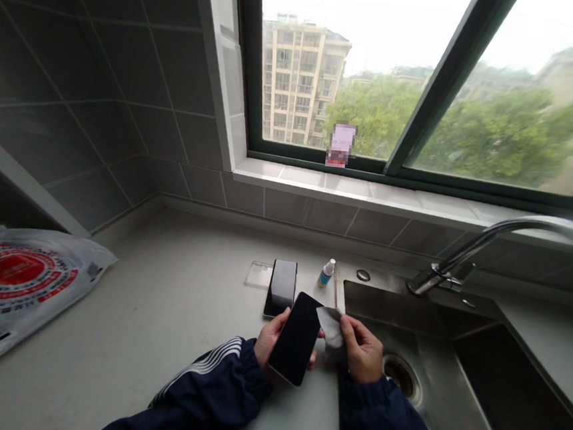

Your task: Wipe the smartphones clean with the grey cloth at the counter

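Observation:
My left hand [269,339] is closed around a smartphone [295,341], its black screen facing up and its body tilted. Between the fingers and thumb of my right hand [362,350] is a thin grey-white cloth [331,326], whose left edge overlaps the phone's upper right corner. Just beyond the held phone, a second smartphone [282,285] lies face up on the counter. Beside it on the left is a clear phone case [258,274]. A small spray bottle [326,273] with a white top stands upright near the sink edge.
The pale countertop [160,284] runs under both arms. To the right is a steel sink [437,362] with a drain and a curved faucet [431,278]. A printed plastic bag [19,292] lies at the far left. Behind the counter are a tiled wall and a window sill [309,180].

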`<state>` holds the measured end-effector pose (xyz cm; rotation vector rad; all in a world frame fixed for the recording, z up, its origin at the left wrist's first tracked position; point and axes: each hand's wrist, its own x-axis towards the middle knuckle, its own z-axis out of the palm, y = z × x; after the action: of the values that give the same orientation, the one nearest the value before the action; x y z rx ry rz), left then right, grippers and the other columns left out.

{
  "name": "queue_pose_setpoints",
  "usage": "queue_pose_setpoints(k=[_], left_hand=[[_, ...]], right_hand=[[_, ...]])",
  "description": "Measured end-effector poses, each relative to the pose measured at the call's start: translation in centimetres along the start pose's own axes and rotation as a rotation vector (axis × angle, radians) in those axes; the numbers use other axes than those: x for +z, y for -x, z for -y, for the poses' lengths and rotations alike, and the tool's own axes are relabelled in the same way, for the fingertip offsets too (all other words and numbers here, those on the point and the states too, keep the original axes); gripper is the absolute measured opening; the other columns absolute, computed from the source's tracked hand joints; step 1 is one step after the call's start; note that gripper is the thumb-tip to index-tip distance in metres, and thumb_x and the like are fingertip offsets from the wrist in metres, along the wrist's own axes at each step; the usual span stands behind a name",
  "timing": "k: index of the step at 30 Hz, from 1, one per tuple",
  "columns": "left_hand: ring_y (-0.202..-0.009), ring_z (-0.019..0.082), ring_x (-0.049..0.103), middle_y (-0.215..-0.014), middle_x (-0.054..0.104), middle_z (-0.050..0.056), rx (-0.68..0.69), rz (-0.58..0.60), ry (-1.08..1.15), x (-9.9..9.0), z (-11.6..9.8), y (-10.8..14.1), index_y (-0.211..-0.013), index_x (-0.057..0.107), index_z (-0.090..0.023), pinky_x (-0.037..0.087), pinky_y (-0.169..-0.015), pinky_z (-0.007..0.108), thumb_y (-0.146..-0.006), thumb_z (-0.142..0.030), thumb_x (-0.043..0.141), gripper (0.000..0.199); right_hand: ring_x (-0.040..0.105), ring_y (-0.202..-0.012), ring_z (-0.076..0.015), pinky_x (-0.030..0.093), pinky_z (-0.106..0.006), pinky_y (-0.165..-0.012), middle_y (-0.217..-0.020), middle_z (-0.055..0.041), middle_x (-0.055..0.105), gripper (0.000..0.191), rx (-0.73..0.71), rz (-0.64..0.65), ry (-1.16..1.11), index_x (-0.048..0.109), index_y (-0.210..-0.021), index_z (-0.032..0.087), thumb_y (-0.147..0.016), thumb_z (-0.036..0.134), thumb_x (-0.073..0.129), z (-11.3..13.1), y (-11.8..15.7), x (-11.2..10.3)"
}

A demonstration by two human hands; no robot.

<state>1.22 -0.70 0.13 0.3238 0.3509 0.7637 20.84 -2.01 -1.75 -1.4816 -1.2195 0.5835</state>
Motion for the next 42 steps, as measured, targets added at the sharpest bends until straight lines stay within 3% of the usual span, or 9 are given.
queue_pose_setpoints(k=[4,8,16,20,27,31,35,38,42], left_hand=[[-0.074,0.023,0.067,-0.108,0.069,0.015,-0.024,-0.139,0.087,0.0,-0.4,0.4,-0.117,0.063,-0.007,0.053,-0.072,0.044,-0.090,-0.056,0.045,0.059],[-0.082,0.025,0.068,-0.103,0.070,0.011,-0.046,-0.123,0.162,-0.6,-0.5,0.6,-0.113,0.064,-0.009,0.054,-0.081,0.051,-0.083,-0.055,0.060,0.055],[-0.089,0.016,0.070,-0.102,0.069,0.001,-0.062,-0.067,0.167,-0.6,-0.7,1.2,-0.137,0.042,-0.027,0.049,-0.048,0.015,-0.082,-0.024,0.068,0.061],[-0.109,0.027,0.064,-0.128,0.061,0.009,-0.002,-0.023,0.081,0.7,-0.5,1.2,-0.142,0.037,-0.029,0.057,-0.063,0.029,-0.088,-0.025,0.055,0.057],[-0.108,0.029,0.062,-0.142,0.048,0.019,-0.107,0.176,0.110,1.6,-0.3,1.3,-0.142,0.041,-0.017,0.049,-0.088,0.056,-0.095,-0.056,0.026,0.063],[-0.095,0.029,0.066,-0.132,0.056,0.019,-0.107,0.123,0.048,1.2,0.5,1.2,-0.145,0.035,-0.023,0.052,-0.078,0.053,-0.092,-0.061,0.029,0.065],[-0.086,0.029,0.068,-0.117,0.066,0.012,-0.088,-0.003,0.014,0.7,1.2,0.8,-0.146,0.030,-0.035,0.053,-0.073,0.051,-0.090,-0.062,0.038,0.062],[-0.097,0.026,0.067,-0.126,0.063,0.008,-0.004,-0.106,0.037,0.6,1.2,0.5,-0.146,0.033,-0.032,0.050,-0.089,0.046,-0.091,-0.056,0.042,0.060],[-0.122,0.023,0.056,-0.137,0.056,0.009,0.077,-0.143,0.122,0.6,1.1,0.1,-0.147,0.034,-0.022,0.037,-0.108,0.036,-0.095,-0.050,0.039,0.060]], right_hand=[[0.072,-0.076,-0.0245,0.057,-0.030,-0.067,-0.085,-0.0090,0.077,0.044,0.079,-0.011,-0.064,0.077,-0.090,0.015,-0.081,0.055,0.064,-0.2,-0.2,0.1],[0.071,-0.075,-0.0233,0.055,-0.029,-0.065,-0.084,-0.0088,0.077,0.045,0.131,0.003,-0.123,0.076,-0.092,0.014,-0.081,0.056,0.065,-0.6,-0.2,0.2],[0.069,-0.076,-0.0230,0.054,-0.030,-0.069,-0.083,-0.0082,0.076,0.044,0.171,0.008,-0.179,0.077,-0.088,0.014,-0.077,0.056,0.069,-0.1,-0.2,0.1],[0.069,-0.072,-0.0215,0.055,-0.027,-0.063,-0.081,-0.0076,0.076,0.042,0.175,0.035,-0.210,0.077,-0.088,0.014,-0.077,0.055,0.070,0.1,-0.1,0.2],[0.072,-0.069,-0.0213,0.058,-0.028,-0.062,-0.084,-0.0101,0.077,0.044,0.126,-0.040,-0.231,0.075,-0.096,0.013,-0.086,0.053,0.061,-1.2,-0.8,0.3],[0.075,-0.075,-0.0236,0.061,-0.034,-0.065,-0.097,-0.0123,0.077,0.048,-0.012,-0.016,-0.173,0.070,-0.115,0.014,-0.094,0.052,0.049,-0.9,-0.2,0.4],[0.060,-0.120,-0.0296,0.051,-0.046,-0.099,-0.127,-0.0102,0.065,0.041,-0.301,0.200,-0.010,0.067,-0.123,0.021,-0.095,0.044,0.049,0.4,1.2,0.8],[0.032,-0.141,-0.0325,0.027,-0.057,-0.114,-0.144,-0.0094,0.049,0.044,-0.505,0.355,0.153,0.058,-0.134,0.022,-0.092,0.036,0.053,0.8,1.6,1.1],[0.025,-0.144,-0.0329,0.024,-0.061,-0.114,-0.151,-0.0129,0.038,0.053,-0.671,0.483,0.333,0.042,-0.146,0.019,-0.094,0.028,0.051,1.1,2.1,1.3]])
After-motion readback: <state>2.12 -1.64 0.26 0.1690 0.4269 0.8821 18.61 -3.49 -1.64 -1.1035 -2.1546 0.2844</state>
